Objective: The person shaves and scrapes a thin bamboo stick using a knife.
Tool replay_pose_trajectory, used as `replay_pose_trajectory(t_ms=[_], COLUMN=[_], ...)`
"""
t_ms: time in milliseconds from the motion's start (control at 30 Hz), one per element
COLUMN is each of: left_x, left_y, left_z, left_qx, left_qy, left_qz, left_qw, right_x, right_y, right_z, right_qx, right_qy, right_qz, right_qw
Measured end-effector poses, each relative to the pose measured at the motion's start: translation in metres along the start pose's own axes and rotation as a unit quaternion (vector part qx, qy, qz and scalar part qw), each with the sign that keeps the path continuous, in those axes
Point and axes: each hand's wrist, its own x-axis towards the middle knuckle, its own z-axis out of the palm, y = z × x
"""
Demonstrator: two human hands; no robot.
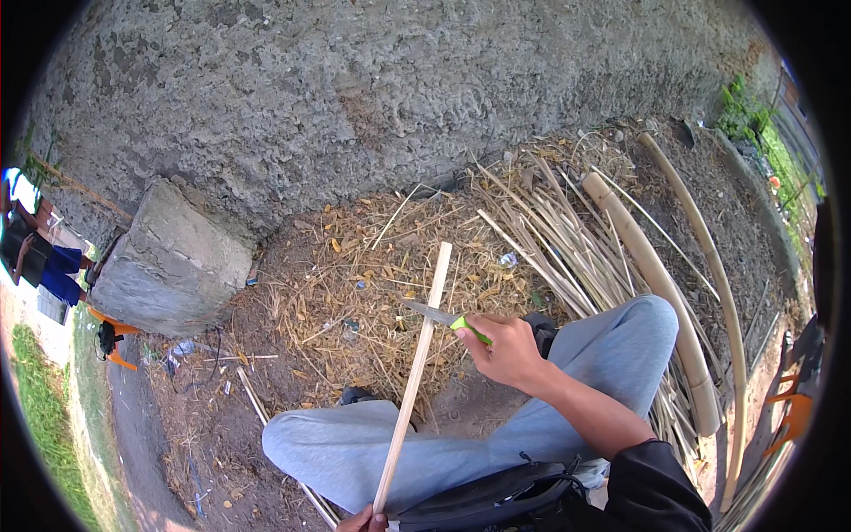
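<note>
My right hand is closed round the bright green handle of a knife. Its blade points left and crosses the upper part of a pale, flat bamboo strip; whether the edge bites into the strip I cannot tell. Down at the lower edge, my left hand grips the strip's near end between thumb and fingers, partly cut off by the picture's rim. From there the strip slants up and away past my bent left knee, its far end free above the littered ground.
Many thin split strips lie heaped to the right, beside a thick bamboo pole and a long curved one. Ahead rises a rough grey wall. A concrete block stands left, with another person beyond it. Shavings and leaves cover the ground.
</note>
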Motion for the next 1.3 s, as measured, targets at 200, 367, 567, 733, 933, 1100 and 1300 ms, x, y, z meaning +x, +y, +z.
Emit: replay_pose_trajectory(t_ms=[200,367,567,733,933,1100,1300], left_x=[0.000,0.003,0.006,-0.003,-0.016,-0.010,-0.012], left_y=[-0.007,-0.004,-0.008,-0.018,-0.033,-0.022,-0.038], left_z=[0.000,0.002,0.004,0.010,0.024,0.030,0.029], left_qx=[0.064,0.079,0.119,0.212,0.223,0.247,0.255], left_qy=[0.018,0.037,0.052,0.092,0.122,0.125,0.143], left_qz=[0.038,0.082,0.122,0.183,0.173,0.189,0.222], left_qw=[0.997,0.993,0.984,0.955,0.952,0.942,0.930], right_x=[-0.002,-0.002,-0.004,0.010,0.019,0.016,0.008], right_y=[-0.005,-0.003,-0.006,0.001,0.003,0.003,0.002], right_z=[-0.002,0.000,0.001,-0.004,-0.009,-0.004,-0.001], right_qx=[-0.001,-0.006,-0.047,-0.122,-0.127,-0.113,-0.128], right_qy=[-0.017,-0.015,0.002,0.085,0.067,0.093,0.045], right_qz=[-0.003,-0.001,-0.071,-0.051,-0.057,-0.066,-0.093], right_qw=[1.000,1.000,0.996,0.988,0.988,0.987,0.986])
